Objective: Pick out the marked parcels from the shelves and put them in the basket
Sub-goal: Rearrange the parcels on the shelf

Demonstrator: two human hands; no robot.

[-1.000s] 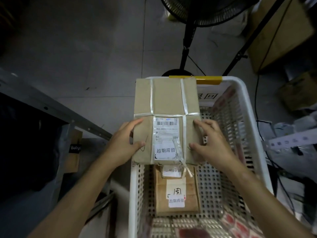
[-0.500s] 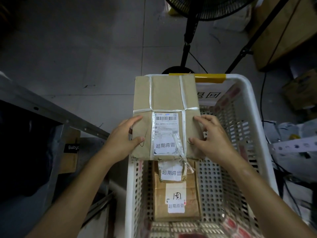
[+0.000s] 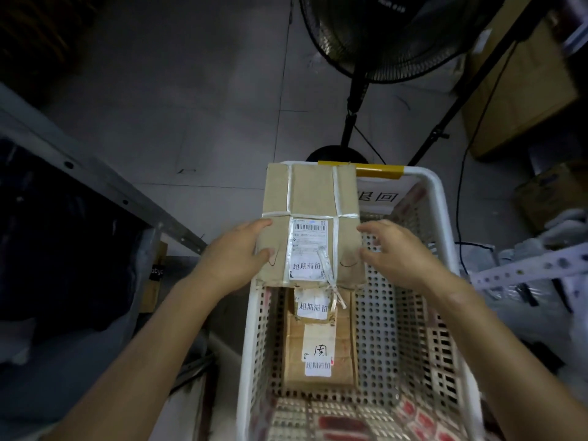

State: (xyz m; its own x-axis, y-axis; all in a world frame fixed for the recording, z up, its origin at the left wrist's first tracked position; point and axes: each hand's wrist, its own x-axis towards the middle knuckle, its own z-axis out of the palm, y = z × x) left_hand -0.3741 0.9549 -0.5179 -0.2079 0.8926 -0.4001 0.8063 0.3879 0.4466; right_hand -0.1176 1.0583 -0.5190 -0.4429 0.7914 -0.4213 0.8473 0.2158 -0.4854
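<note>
I hold a brown cardboard parcel, bound with clear tape and carrying a white barcode label with a printed mark, between both hands. My left hand grips its left edge and my right hand its right edge. The parcel hangs over the far left part of the white perforated basket, covering part of its left rim. Below it, on the basket floor, lies a second brown parcel with white marked labels. Its far end is hidden under the held parcel.
A black standing fan rises just beyond the basket, its round base on the grey tiled floor. A grey metal shelf rail runs along the left. Cardboard boxes, a black stand leg and cables crowd the right.
Both hands keep hold of the parcel over the basket's far end. More of the parcel on the basket floor shows below it, and my right fingers have spread slightly.
</note>
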